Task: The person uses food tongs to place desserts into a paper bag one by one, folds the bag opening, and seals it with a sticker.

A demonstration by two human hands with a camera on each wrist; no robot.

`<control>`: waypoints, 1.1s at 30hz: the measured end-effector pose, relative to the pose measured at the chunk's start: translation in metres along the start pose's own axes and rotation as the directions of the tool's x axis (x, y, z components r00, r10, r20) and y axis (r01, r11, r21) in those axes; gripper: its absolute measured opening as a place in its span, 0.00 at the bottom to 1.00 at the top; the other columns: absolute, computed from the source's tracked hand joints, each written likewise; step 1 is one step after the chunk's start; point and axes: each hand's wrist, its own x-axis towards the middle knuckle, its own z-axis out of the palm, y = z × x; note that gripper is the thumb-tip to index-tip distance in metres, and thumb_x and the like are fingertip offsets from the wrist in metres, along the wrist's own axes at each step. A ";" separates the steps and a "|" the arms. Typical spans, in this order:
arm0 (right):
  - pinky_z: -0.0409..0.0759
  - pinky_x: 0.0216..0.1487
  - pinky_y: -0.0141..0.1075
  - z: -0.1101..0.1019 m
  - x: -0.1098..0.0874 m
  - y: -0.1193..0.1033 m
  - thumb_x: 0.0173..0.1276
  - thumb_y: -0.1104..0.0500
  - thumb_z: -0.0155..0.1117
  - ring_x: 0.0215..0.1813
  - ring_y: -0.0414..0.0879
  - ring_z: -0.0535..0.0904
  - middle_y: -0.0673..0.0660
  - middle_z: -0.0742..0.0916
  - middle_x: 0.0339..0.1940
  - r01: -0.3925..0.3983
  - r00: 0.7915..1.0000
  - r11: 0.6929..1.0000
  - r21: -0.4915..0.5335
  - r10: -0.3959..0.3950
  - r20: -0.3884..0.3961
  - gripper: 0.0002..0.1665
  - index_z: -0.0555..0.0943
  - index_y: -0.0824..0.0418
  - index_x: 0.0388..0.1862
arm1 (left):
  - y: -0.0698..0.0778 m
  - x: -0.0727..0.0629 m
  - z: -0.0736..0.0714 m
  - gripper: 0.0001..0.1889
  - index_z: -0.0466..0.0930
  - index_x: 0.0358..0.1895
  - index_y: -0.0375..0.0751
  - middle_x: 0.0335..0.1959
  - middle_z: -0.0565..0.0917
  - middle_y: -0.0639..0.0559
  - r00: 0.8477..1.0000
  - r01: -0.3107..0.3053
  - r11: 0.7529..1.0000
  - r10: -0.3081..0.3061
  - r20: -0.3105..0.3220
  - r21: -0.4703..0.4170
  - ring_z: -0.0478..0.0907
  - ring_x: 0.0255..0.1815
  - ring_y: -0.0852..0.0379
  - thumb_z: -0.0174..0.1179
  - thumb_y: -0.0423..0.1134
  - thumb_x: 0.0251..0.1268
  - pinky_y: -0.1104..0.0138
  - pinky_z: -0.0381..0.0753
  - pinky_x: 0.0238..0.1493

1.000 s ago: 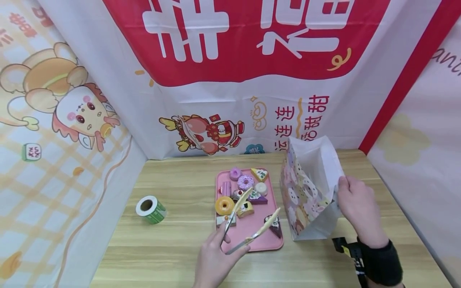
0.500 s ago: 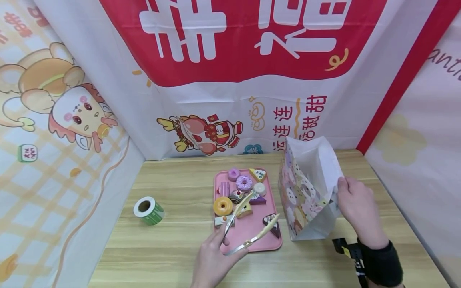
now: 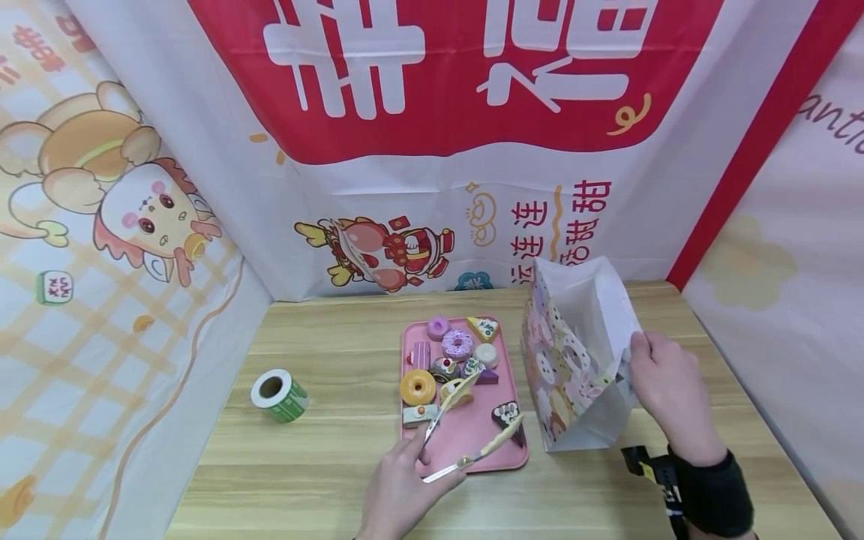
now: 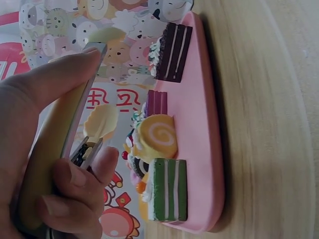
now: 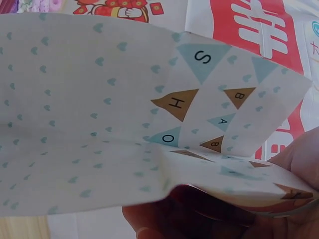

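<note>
- The left hand (image 3: pixel 405 484), at the near edge of the tray, grasps a pair of tongs (image 3: pixel 501 438), fingers and thumb wrapped on the handles; the tips are spread apart with nothing pinched between them.
- The right hand (image 3: pixel 671 386), well to the right of the tray, grasps the rim of a paper bag (image 3: pixel 556 360), which stands just beside the tray's right edge with its mouth spread wide.
- Under the tongs lies the pink tray (image 3: pixel 484 412). In the head view one tip overlaps the swirl roll (image 4: pixel 158 135) at the tray's middle; the other overlaps the chocolate cake slice (image 3: pixel 505 412) in its near right part. Contact cannot be told.
- Left on the tray are a green cake (image 4: pixel 169 189) and a yellow donut (image 3: pixel 407 386); a purple donut (image 3: pixel 448 346) lies toward the far side.
- Well left of the tray, a label roll (image 3: pixel 292 405) stands on the table (image 3: pixel 351 330).
- The step in hand looks like lining up the tongs while keeping the bag ready; the next move would call for centring the tips around one cake before squeezing.
</note>
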 end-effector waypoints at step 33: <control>0.66 0.21 0.41 0.000 0.004 -0.003 0.82 0.48 0.32 0.26 0.55 0.71 0.61 0.75 0.24 -0.010 1.000 1.000 -0.001 0.010 0.027 0.31 0.75 0.71 0.39 | -0.004 0.000 0.008 0.52 0.76 0.65 0.41 0.37 0.82 0.49 0.992 0.069 0.990 -0.082 0.098 0.127 0.78 0.29 0.54 0.71 0.73 0.37 0.59 0.76 0.28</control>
